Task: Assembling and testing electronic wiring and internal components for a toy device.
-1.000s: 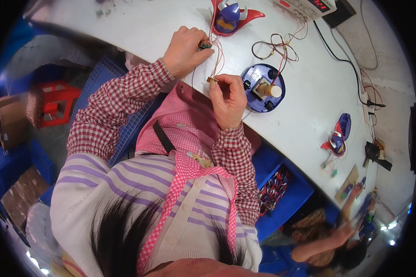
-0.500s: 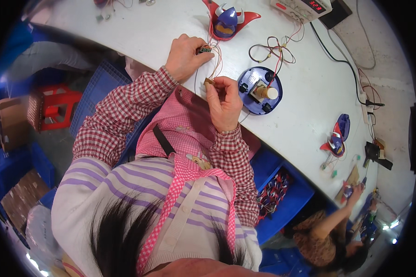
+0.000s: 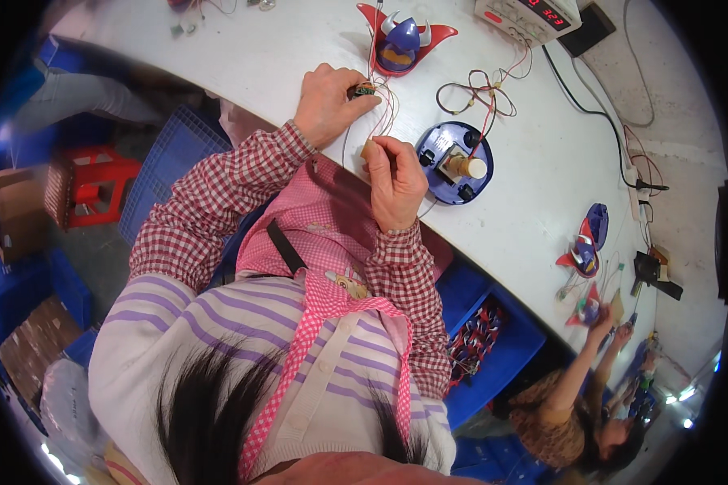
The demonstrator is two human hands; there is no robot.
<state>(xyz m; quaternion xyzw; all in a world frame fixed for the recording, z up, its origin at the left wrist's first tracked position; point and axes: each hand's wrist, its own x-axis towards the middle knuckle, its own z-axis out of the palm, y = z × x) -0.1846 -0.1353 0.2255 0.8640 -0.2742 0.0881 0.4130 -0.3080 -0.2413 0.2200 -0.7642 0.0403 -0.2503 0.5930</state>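
Note:
Near the table's front edge, my left hand (image 3: 328, 103) pinches a small green circuit board (image 3: 365, 90) between thumb and fingers. Thin red and white wires (image 3: 389, 107) run from the board toward a red and purple toy piece with silver horns (image 3: 401, 42), just beyond. My right hand (image 3: 397, 182) is closed in a pinch on a small tan piece (image 3: 368, 150) that I cannot make out well; wires reach down to it. Right of that hand sits a round purple base (image 3: 482, 179) with black fittings and a cream cylinder (image 3: 471, 167) on it.
A white power supply (image 3: 527, 16) with a red display stands at the back, its leads (image 3: 477, 97) looping to the base. Another horned toy (image 3: 584, 246) lies farther right, near a co-worker's arms (image 3: 578, 372). A blue bin (image 3: 505, 368) of red and purple parts sits below the table edge.
My hands stay nearly in place; the tan piece in my right fingers has turned slightly. At the far right, the co-worker's hand has shifted with a red and purple part.

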